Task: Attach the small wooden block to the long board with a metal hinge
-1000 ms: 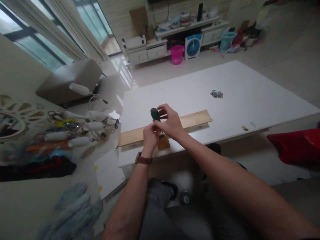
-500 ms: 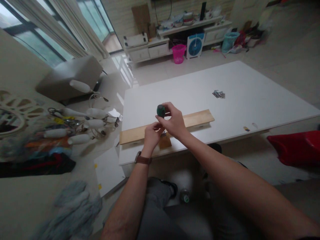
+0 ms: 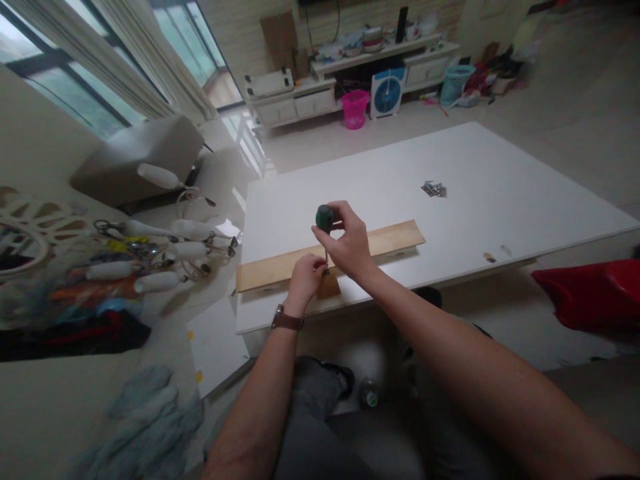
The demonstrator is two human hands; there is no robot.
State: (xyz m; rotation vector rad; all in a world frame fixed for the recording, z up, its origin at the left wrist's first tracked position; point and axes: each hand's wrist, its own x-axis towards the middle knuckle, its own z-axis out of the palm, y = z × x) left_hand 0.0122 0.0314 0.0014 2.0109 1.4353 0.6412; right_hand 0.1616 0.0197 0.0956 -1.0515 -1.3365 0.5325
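Observation:
My right hand (image 3: pixel 349 239) is closed round the green handle of a screwdriver (image 3: pixel 325 219), which stands upright with its thin shaft pointing down. The fingers of my left hand (image 3: pixel 307 275) are pinched together by the lower end of that shaft; what lies between them is too small to name. Just under the tip, a small dark metal piece (image 3: pixel 327 271) meets a short brown wood block (image 3: pixel 329 287). Behind the hands a long light wooden board (image 3: pixel 395 237) lies across the white table (image 3: pixel 320 187), close to its front edge.
Several metal brackets (image 3: pixel 434 189) lie in a pile farther back on the table. Small bits (image 3: pixel 489 257) sit near its front right edge. A red chair (image 3: pixel 590 293) stands at right. To the left are a lamp with white shades (image 3: pixel 187 251) and a white panel (image 3: pixel 217 343).
The left fingers have drawn slightly away from the screwdriver's handle, and more of its shaft shows. The right hand stays on the handle. The whole view has shifted a little.

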